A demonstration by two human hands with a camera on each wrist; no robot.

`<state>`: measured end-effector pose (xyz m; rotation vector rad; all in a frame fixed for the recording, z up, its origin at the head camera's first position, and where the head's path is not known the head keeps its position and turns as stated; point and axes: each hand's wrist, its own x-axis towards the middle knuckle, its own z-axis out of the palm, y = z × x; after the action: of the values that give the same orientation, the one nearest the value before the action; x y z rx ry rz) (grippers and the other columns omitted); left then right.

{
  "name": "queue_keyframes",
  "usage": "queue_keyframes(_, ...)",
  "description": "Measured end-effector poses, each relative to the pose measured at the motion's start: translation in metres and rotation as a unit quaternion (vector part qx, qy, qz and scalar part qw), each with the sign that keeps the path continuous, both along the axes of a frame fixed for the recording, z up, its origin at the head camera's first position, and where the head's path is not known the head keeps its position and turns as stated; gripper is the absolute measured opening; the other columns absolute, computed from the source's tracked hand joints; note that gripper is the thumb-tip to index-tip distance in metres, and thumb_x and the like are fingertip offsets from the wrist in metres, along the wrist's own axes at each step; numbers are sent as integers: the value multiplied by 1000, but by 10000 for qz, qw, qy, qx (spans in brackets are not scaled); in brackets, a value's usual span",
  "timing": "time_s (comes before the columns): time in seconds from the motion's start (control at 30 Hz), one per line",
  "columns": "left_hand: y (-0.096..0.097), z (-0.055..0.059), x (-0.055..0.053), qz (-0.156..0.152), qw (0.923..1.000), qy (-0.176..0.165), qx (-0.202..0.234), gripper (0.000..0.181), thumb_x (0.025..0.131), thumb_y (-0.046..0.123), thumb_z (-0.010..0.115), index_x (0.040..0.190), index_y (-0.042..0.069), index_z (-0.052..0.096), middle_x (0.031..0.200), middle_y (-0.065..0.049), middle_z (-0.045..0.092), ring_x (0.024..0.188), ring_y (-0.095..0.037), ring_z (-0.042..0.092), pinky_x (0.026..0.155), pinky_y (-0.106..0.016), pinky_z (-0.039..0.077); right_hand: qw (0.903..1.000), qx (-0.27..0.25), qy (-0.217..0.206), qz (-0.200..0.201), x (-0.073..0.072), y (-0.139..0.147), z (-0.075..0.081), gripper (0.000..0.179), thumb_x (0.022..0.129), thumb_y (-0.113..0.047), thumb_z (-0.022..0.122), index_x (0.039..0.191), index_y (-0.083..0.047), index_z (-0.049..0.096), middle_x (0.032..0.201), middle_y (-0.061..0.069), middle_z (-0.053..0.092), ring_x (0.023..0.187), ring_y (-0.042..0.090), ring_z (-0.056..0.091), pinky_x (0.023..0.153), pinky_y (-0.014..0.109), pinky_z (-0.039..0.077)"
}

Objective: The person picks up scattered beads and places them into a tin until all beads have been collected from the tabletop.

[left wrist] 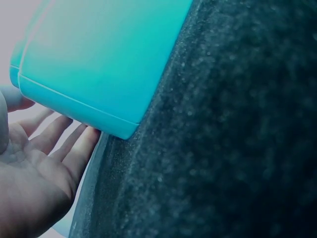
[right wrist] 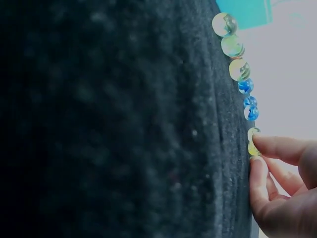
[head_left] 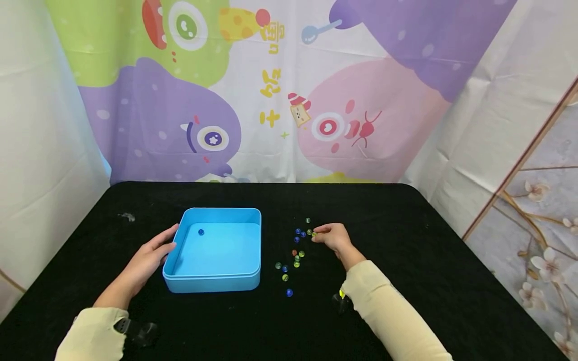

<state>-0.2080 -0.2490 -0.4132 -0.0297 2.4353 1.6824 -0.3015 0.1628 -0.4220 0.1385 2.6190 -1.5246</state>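
Right hand (head_left: 336, 239) pinches yellow marble (head_left: 314, 234), left hand (head_left: 145, 261) spread against box (head_left: 212, 284); slick glass could slip, scattering marbles (head_left: 303, 234) beside the pinch

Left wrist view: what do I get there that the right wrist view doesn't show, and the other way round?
Only the left wrist view shows the person's left grip, up against the blue box. Only the right wrist view shows the right grip pinching a yellow-green marble, plus other marbles. Both share the black tabletop and the box, just a small part in the right wrist view.
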Motion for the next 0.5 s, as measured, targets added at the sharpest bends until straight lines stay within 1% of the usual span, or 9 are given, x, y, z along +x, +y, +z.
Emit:
queue_keyframes(0.17, 0, 0, 0, 12, 10000, 32, -3, 57, 101, 31, 32, 151, 13, 8, 153, -22, 3, 134, -47, 12, 103, -60, 25, 9994, 326, 32, -61, -4, -2, 2, 18, 77, 0, 73, 95, 3, 70, 91, 12, 67, 83, 21, 63, 78, 36, 53)
queue_keyframes(0.23, 0, 0, 0, 18, 10000, 43, -5, 57, 101, 30, 32, 151, 12, 8, 153, -23, 3, 134, -48, 12, 103, -60, 25, 9994, 333, 8, -81, -5, -1, 2, 17, 77, -1, 73, 93, 4, 70, 88, 12, 68, 77, 19, 63, 74, 34, 53)
queue_keyframes(0.33, 0, 0, 0, 25, 10000, 44, -16, 57, 102, 29, 32, 150, 12, 9, 153, -23, 3, 134, -48, 12, 103, -60, 24, 9997, 187, -96, -145, -6, 0, 2, 17, 79, -4, 73, 94, 3, 70, 92, 12, 68, 75, 18, 63, 77, 35, 53)
queue_keyframes(0.5, 0, -1, 1, 40, 10000, 41, -24, 57, 101, 29, 32, 150, 12, 9, 152, -23, 3, 134, -48, 12, 103, -60, 24, 9984, -360, -300, -323, -6, 3, 1, 20, 81, -6, 70, 99, 3, 69, 103, 15, 66, 84, 23, 65, 86, 40, 50)
